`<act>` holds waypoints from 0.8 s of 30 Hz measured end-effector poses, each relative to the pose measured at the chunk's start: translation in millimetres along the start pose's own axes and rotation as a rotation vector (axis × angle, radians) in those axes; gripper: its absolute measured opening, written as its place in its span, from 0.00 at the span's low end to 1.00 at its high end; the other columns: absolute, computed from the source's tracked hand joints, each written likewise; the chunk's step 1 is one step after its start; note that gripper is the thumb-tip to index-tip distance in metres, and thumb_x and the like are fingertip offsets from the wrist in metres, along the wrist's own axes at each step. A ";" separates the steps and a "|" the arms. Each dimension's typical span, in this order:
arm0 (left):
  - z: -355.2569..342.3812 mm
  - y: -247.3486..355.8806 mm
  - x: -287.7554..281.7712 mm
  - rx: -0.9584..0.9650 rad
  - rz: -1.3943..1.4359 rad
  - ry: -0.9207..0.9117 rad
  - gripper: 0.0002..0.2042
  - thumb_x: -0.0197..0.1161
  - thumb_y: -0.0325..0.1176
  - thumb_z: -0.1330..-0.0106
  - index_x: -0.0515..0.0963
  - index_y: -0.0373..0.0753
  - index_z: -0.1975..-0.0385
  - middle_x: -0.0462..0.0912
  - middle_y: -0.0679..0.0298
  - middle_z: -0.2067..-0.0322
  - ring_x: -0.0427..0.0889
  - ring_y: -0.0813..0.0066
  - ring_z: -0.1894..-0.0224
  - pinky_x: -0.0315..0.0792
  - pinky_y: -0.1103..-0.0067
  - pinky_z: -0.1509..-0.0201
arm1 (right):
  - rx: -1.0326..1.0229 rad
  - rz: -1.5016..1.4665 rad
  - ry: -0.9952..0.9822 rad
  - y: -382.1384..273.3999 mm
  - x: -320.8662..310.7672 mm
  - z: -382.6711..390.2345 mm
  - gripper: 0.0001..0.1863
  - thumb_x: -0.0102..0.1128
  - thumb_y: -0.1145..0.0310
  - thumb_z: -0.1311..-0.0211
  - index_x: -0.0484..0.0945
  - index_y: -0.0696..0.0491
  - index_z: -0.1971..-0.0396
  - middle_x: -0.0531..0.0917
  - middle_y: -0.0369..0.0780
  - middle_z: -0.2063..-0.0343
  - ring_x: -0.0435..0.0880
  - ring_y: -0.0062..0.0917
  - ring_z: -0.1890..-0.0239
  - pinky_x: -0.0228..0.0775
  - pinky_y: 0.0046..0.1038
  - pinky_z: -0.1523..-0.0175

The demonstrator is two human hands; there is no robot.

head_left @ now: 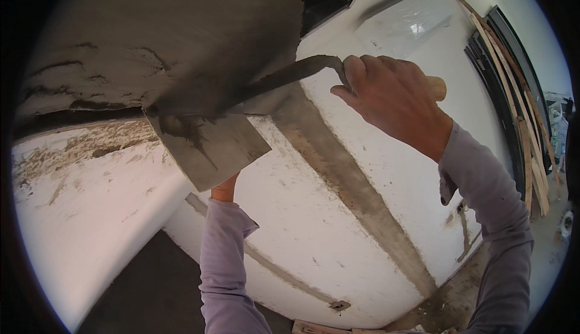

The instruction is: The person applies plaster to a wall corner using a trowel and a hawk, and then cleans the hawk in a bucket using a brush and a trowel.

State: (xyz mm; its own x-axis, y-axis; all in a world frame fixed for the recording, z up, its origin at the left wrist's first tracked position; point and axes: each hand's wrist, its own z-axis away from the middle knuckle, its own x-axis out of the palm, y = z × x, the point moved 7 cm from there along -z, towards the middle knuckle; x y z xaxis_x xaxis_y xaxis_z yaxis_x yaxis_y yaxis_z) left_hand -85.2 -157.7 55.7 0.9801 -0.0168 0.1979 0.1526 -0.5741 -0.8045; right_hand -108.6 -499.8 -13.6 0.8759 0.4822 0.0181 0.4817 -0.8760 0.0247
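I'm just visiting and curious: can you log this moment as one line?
right hand: grips trowel | left hand: under mortar board | surface: wet grey plaster

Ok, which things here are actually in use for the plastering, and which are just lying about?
In use:
right hand gripping the trowel
left hand under the mortar board
grey plaster patch on the wall

Lying about:
wooden slats and dark panels leaning at right
plastic-wrapped sheet against the white wall
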 end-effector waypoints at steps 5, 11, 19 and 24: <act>-2.8 0.4 -5.7 -0.036 0.092 0.013 0.31 0.51 0.48 0.32 0.53 0.42 0.33 0.58 0.60 0.33 0.53 0.63 0.31 0.45 0.66 0.28 | -0.019 -0.035 -0.003 -0.4 -40.2 4.6 0.18 0.56 0.54 0.38 0.69 0.54 0.75 0.76 0.40 0.84 0.79 0.33 0.82 0.71 0.33 0.77; -2.0 -3.7 -7.7 -0.143 0.108 0.074 0.26 0.61 0.40 0.37 0.65 0.37 0.41 0.69 0.57 0.41 0.66 0.57 0.39 0.57 0.66 0.34 | 0.127 -0.476 -0.184 11.6 -24.0 47.1 0.18 0.54 0.56 0.37 0.69 0.56 0.77 0.72 0.45 0.88 0.75 0.40 0.84 0.66 0.38 0.76; 44.2 -54.3 0.7 -0.182 0.131 0.042 0.18 0.65 0.32 0.41 0.75 0.34 0.52 0.79 0.55 0.53 0.77 0.53 0.51 0.69 0.65 0.44 | 0.087 -1.096 -0.156 -49.8 56.5 37.4 0.18 0.55 0.63 0.40 0.67 0.61 0.80 0.69 0.52 0.88 0.72 0.46 0.84 0.64 0.38 0.75; 41.2 -33.8 7.7 -0.121 0.008 0.054 0.17 0.66 0.32 0.41 0.76 0.34 0.53 0.79 0.55 0.55 0.77 0.54 0.52 0.70 0.65 0.45 | 0.036 -1.155 0.033 -57.5 59.0 17.9 0.15 0.55 0.67 0.40 0.68 0.60 0.82 0.68 0.46 0.91 0.67 0.37 0.89 0.60 0.34 0.80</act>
State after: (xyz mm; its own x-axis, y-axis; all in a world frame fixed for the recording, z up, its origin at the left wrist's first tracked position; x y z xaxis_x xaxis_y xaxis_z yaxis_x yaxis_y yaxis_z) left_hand -77.6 -104.7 61.3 0.9725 -0.0640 0.2238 0.1247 -0.6686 -0.7331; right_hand -84.2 -421.3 -31.8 -0.0878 0.9957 0.0298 0.9961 0.0874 0.0150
